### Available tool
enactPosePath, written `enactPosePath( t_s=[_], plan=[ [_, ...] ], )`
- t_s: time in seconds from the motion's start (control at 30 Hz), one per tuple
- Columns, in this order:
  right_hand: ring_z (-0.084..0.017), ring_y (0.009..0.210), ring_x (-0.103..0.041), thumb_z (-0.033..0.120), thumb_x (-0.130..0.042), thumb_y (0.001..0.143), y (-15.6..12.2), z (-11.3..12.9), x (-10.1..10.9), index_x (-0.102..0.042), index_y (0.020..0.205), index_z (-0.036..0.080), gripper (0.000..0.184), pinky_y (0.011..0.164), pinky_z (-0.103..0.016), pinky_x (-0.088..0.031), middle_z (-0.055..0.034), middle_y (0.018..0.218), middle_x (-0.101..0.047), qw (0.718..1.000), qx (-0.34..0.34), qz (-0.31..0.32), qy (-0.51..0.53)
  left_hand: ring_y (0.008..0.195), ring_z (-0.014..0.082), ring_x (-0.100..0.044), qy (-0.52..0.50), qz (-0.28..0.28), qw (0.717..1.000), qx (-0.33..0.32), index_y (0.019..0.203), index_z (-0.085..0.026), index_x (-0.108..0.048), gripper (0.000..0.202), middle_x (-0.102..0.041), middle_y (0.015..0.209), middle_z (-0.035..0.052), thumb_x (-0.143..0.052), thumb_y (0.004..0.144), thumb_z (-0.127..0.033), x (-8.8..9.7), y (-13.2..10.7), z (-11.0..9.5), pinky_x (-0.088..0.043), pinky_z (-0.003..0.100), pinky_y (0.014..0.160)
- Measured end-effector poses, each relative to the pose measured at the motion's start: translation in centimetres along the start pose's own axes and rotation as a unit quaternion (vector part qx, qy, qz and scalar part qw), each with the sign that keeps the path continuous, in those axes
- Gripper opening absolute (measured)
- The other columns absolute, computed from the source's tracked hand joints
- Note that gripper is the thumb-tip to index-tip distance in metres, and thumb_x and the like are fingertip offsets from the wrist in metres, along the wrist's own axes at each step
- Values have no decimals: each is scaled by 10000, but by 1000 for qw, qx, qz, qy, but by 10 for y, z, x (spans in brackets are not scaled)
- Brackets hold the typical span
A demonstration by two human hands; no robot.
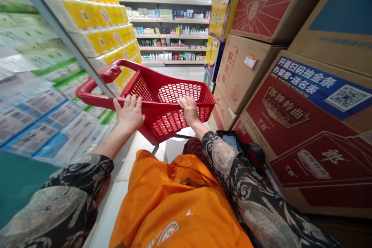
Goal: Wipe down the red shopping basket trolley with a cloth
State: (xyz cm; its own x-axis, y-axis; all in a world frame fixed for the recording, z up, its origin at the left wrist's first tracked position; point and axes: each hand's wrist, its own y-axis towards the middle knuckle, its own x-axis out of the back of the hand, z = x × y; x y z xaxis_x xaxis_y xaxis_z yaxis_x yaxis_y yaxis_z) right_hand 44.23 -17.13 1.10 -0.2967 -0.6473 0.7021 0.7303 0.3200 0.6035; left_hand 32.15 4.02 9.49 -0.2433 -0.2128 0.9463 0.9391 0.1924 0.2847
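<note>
A red plastic shopping cart [171, 124] with perforated basket walls stands sideways in front of me. Over its near rim, close to the handle end, the fingers of my left hand [130, 113] are hooked. My right hand [190, 111] is closed on a small whitish cloth [182, 102], pressed against the same rim farther right. Most of the cloth is hidden under my fingers. Inside the basket I see only its red mesh walls.
Stacked yellow tissue packs [95, 13] and blurred green-white packs [43, 73] line the left. A slanting metal pole [66, 37] crosses there. Cardboard cartons [247, 69] are piled at the right. Shelves [174, 19] of small goods stand behind. I wear an orange apron [174, 201].
</note>
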Motion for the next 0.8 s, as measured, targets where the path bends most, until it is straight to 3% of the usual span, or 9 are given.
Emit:
enactPosePath(
  t_s=[0.1,0.2,0.27,0.4,0.5,0.57,0.63,0.73,0.8],
  plan=[
    [-226,1288,-354,125,-359,912,-9,-42,22,-584,1202,180,371,1087,-442,-272,-102,1336,-490,999,-49,-20,-3,1389,295,-138,3,-5,1000,0,1424,-124,-234,692,-245,1495,153,-435,795,-332,-1,0,-1,92,586,1070],
    [-228,1295,-351,79,-330,895,-12,-53,29,-581,1202,145,402,1085,-464,-273,-125,1343,-482,994,-104,-40,-5,1388,295,-139,5,-10,1000,5,1421,-116,-241,696,-245,1495,155,-445,790,-325,-2,0,-4,82,581,1075],
    [-217,1310,-333,76,-339,894,-11,-35,19,-574,1209,142,398,1098,-455,-260,-117,1356,-473,995,-94,-44,-1,1389,300,-135,4,-10,1000,10,1421,-108,-240,698,-243,1494,162,-443,790,-328,-2,0,-5,76,582,1075],
    [-190,1344,-276,106,-374,908,-5,28,-15,-551,1242,199,389,1122,-416,-230,-63,1372,-469,999,-28,-31,26,1396,300,-111,2,1,1000,6,1418,-106,-246,692,-236,1494,168,-437,790,-326,0,1,-4,74,587,1073],
    [-190,1351,-266,98,-371,910,-3,45,-22,-538,1258,215,403,1125,-412,-225,-55,1387,-454,999,-8,-10,33,1402,287,-94,4,7,1000,1,1425,-117,-230,700,-219,1503,154,-442,790,-321,1,0,-1,86,585,1073],
    [-195,1343,-284,104,-366,912,-5,30,-13,-554,1241,201,391,1122,-413,-229,-67,1382,-459,1000,-11,-2,27,1403,286,-87,-2,1,1000,0,1430,-104,-207,723,-203,1506,159,-454,786,-321,1,-1,2,92,578,1076],
    [-208,1338,-291,104,-352,911,-10,0,3,-561,1233,175,390,1118,-427,-230,-90,1376,-461,999,-29,-5,14,1403,294,-79,-12,-12,1000,9,1429,-74,-190,754,-185,1506,178,-472,775,-321,1,-3,5,91,573,1079],
    [-238,1338,-285,71,-319,891,-15,-44,23,-549,1242,139,425,1101,-477,-236,-128,1382,-442,996,-87,-35,-6,1404,299,-68,-22,-37,998,36,1424,-42,-181,769,-158,1508,196,-479,767,-308,1,-6,11,103,573,1077],
    [-250,1333,-288,58,-297,882,-15,-55,27,-546,1240,115,440,1089,-502,-242,-149,1378,-438,990,-125,-63,-15,1405,289,-69,-20,-45,998,36,1420,-35,-192,745,-156,1509,190,-463,770,-280,1,-8,15,118,571,1076]
  ],
)
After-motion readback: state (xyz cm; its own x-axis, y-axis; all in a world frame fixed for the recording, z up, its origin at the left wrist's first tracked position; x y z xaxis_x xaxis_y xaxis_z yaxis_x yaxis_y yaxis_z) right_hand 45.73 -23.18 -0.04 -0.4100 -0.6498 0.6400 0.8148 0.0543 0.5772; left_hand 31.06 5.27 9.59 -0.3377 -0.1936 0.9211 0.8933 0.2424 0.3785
